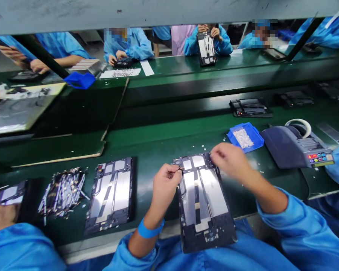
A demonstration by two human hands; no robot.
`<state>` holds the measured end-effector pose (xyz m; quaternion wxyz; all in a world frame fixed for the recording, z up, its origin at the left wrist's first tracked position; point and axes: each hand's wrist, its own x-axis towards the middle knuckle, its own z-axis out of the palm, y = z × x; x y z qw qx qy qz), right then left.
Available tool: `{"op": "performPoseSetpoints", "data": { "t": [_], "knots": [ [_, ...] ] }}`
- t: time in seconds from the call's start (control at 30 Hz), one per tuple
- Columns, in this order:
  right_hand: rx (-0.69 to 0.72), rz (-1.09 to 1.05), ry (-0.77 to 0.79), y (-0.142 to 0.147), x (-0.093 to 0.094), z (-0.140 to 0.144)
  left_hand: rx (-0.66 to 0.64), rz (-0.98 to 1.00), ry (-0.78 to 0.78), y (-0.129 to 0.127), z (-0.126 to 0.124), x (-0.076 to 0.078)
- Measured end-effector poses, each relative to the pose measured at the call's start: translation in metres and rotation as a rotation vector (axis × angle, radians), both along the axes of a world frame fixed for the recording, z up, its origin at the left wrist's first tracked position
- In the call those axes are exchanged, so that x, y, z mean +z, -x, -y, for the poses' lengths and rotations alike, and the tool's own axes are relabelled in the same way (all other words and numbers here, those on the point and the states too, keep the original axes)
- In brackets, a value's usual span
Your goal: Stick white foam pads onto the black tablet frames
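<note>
An opened tablet (205, 203) with silver battery panels and dark flex strips lies tilted at the table's front edge, its lower end towards my body. My left hand (164, 186), with a blue band on the wrist, pinches a thin black cable (181, 170) at the tablet's upper left edge. Over the upper right corner, my right hand (231, 161) has its thumb and fingertips together; what they hold, if anything, is too small and blurred to name. A second opened tablet (110, 192) lies to the left.
Left of that stands a pile of thin strips (64, 192), beside a co-worker's hand (2, 218). At right are a blue tray (250, 141) of small white pieces and a grey tape dispenser (290, 146). More tablets (251, 107) lie behind. Co-workers sit across the raised shelf.
</note>
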<state>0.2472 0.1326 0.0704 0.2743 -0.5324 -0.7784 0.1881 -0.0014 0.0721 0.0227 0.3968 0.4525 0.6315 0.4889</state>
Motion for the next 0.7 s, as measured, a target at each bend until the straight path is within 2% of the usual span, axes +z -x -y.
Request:
{"op": "performPoseSetpoints", "data": {
  "t": [0.1,0.2,0.4,0.5,0.6,0.63,0.7],
  "knots": [
    [0.215,0.061,-0.046,0.051,-0.014,0.022,-0.006,-0.060,-0.030,-0.002,0.001,0.003],
    [0.244,0.149,-0.036,0.082,-0.021,0.028,-0.005,-0.105,-0.037,-0.005,0.004,0.006],
    [0.193,0.229,-0.009,0.088,-0.024,0.018,-0.020,-0.152,-0.074,-0.010,0.007,0.013],
    [0.230,0.214,0.004,0.097,-0.026,0.016,-0.040,-0.139,-0.057,-0.008,0.006,0.012],
    [0.262,0.205,-0.027,0.086,-0.022,0.007,-0.052,-0.112,-0.011,-0.003,0.004,0.009],
    [0.228,0.207,-0.045,0.073,-0.018,0.001,-0.045,-0.104,-0.003,-0.001,0.003,0.007],
    [0.058,0.238,-0.061,0.030,-0.010,-0.015,-0.021,-0.084,0.001,0.003,0.002,0.004]
  ]
}}
